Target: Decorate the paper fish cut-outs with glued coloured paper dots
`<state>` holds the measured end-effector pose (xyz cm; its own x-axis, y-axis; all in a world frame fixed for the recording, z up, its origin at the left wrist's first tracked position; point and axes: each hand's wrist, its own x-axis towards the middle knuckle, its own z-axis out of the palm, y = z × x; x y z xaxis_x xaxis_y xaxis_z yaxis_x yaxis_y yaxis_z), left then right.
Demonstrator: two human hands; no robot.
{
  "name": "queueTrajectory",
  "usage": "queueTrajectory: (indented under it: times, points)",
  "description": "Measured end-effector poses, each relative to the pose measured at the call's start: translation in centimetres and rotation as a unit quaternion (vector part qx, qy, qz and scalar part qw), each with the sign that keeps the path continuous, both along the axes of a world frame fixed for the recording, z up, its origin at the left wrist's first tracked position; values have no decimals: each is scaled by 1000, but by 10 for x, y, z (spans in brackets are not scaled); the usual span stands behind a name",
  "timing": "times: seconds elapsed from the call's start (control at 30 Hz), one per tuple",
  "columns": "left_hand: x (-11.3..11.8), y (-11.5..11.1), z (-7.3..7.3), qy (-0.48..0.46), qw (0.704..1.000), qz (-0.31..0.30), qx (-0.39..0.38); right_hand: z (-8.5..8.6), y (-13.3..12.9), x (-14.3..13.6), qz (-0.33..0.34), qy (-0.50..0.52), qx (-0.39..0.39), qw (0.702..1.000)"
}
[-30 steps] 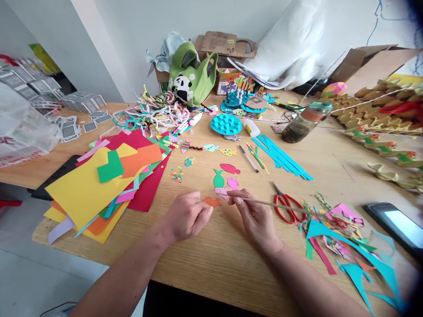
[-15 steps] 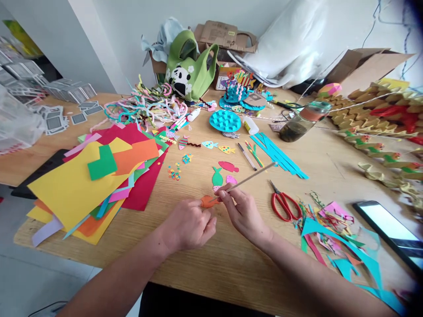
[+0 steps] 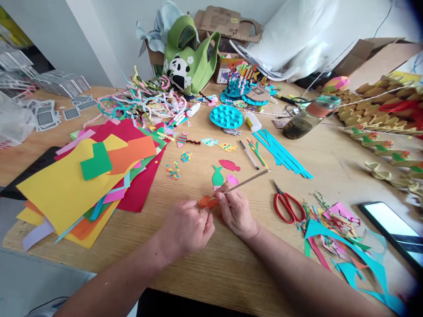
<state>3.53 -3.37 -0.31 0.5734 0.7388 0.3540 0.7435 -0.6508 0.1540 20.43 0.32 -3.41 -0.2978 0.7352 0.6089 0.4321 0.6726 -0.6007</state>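
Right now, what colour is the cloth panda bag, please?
The cloth panda bag is green, clearest in the head view.

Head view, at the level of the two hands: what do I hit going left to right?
Stack of coloured paper → left hand → right hand → red-handled scissors → phone.

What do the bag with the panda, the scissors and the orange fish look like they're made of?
Bag: soft, matte fabric, probably felt, since its handles flop and fold. Scissors: smooth, likely plastic-coated red handles, with dark blades that look like metal. Orange fish: matte paper or thin card, judging by its flat, crisp-cut outline.
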Motion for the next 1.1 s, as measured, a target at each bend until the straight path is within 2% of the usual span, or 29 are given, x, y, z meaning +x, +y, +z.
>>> queueTrajectory:
  times: [0.27,1.1]
  points:
    - [2,0,4,3,1000,17,3,2,1,0,4,-19,-26,999]
    - [4,-1,0,37,998,47,-29,2,2,1,5,-17,-48,999]
